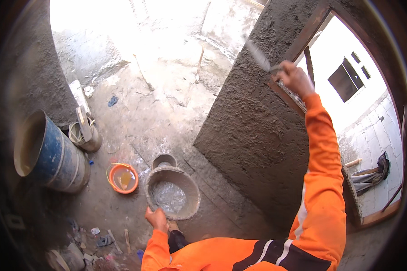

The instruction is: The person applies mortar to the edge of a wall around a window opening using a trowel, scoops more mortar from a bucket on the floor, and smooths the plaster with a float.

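My right hand [294,77] is raised at the window opening, closed around the handle of a trowel [257,54], whose motion-blurred blade is against or near the freshly rendered grey wall [239,149]; contact is unclear. The window's brown frame [296,43] is just beside this hand. Low in the view, my left hand [156,217] grips the near rim of a grey basin [192,198] with wet grey mix inside. A smaller grey container [164,159] sits behind that basin, and an orange bucket [131,186] of cloudy liquid stands to its left.
A large blue drum [56,158] and a pail [92,142] with hose and board stand at left. Debris [105,239] lies at lower left. Two sticks [200,65] are on the bright floor behind. Through the opening a white wall and dark bundle [380,171] show.
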The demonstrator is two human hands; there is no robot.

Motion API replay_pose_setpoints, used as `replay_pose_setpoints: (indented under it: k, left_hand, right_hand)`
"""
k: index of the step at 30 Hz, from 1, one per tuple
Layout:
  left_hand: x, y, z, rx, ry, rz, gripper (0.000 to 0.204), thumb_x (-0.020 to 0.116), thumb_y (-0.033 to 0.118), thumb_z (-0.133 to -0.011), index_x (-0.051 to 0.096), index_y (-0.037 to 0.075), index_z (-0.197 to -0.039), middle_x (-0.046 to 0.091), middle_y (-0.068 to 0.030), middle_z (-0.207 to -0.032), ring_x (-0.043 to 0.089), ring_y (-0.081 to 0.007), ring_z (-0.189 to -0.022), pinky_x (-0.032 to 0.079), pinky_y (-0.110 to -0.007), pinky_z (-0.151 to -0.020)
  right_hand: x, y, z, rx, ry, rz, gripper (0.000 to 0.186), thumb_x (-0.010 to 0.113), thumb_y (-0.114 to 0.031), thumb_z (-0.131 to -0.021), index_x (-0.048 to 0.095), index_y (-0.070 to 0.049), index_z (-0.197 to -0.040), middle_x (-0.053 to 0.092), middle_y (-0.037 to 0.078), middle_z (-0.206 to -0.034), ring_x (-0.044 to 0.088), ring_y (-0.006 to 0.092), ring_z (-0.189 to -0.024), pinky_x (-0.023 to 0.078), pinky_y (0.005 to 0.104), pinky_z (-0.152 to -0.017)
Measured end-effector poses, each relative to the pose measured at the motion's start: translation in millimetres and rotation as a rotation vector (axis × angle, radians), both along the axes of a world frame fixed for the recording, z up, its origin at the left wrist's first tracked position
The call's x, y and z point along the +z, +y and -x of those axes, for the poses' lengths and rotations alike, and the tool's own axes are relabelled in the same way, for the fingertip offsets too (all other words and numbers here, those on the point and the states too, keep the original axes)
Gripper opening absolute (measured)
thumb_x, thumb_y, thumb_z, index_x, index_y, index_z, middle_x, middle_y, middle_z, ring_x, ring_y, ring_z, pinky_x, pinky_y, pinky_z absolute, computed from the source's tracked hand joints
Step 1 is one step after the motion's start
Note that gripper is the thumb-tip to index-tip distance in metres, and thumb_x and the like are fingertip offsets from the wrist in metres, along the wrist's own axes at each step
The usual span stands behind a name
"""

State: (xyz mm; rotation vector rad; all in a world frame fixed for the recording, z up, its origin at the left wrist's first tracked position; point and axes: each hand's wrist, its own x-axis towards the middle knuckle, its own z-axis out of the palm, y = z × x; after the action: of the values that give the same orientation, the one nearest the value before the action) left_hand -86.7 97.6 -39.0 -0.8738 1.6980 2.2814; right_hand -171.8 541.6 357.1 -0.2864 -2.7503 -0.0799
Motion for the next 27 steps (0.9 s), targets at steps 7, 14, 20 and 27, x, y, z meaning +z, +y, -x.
replay_pose_setpoints:
  k: [7, 14, 20, 27]
  left_hand:
    - [-12.5, 20.0, -0.7, -0.176, 0.171, 0.122, 0.034, 0.046, -0.010, -0.066, 0.057, -0.005, -0.097, 0.055, -0.0009, -0.076, 0.046, -0.0081, -0.059, 0.038, -0.025, -0.051]
    - [28.3, 47.1, -7.4, -0.257, 0.214, 0.001, 0.035, 0.046, -0.013, -0.067, 0.058, -0.005, -0.099, 0.058, -0.0015, -0.079, 0.050, -0.0081, -0.063, 0.040, -0.023, -0.054]
    - [34.0, 35.7, -4.5, -0.237, 0.052, -0.152, 0.032, 0.046, -0.013, -0.064, 0.060, -0.003, -0.091, 0.062, -0.0037, -0.080, 0.057, -0.0121, -0.066, 0.044, -0.024, -0.056]
    - [21.6, 22.4, -9.6, -0.163, 0.111, -0.117, 0.032, 0.045, -0.012, -0.064, 0.060, -0.004, -0.091, 0.063, -0.0040, -0.081, 0.057, -0.0119, -0.067, 0.044, -0.023, -0.056]
  right_hand:
    - [-237.7, -178.1, -117.1, 0.188, -0.910, -0.018, 0.025, 0.053, -0.015, -0.081, 0.060, -0.008, -0.103, 0.060, 0.018, -0.096, 0.064, 0.0362, -0.089, 0.054, 0.0412, -0.071]
    - [-338.0, -200.2, -177.6, 0.159, -0.688, 0.476, 0.029, 0.058, -0.024, -0.075, 0.058, -0.005, -0.096, 0.062, 0.019, -0.094, 0.062, 0.0367, -0.087, 0.050, 0.0459, -0.072]
    - [-179.1, -156.5, -160.4, 0.187, -0.538, 0.766, 0.028, 0.069, -0.024, -0.073, 0.058, -0.005, -0.090, 0.059, 0.011, -0.074, 0.060, 0.0216, -0.067, 0.046, 0.0348, -0.060]
    - [40.0, -40.3, -67.5, -0.120, -0.390, 1.085, 0.010, 0.063, -0.011, -0.079, 0.061, -0.001, -0.080, 0.055, 0.003, -0.061, 0.052, 0.0098, -0.050, 0.044, 0.0243, -0.046]
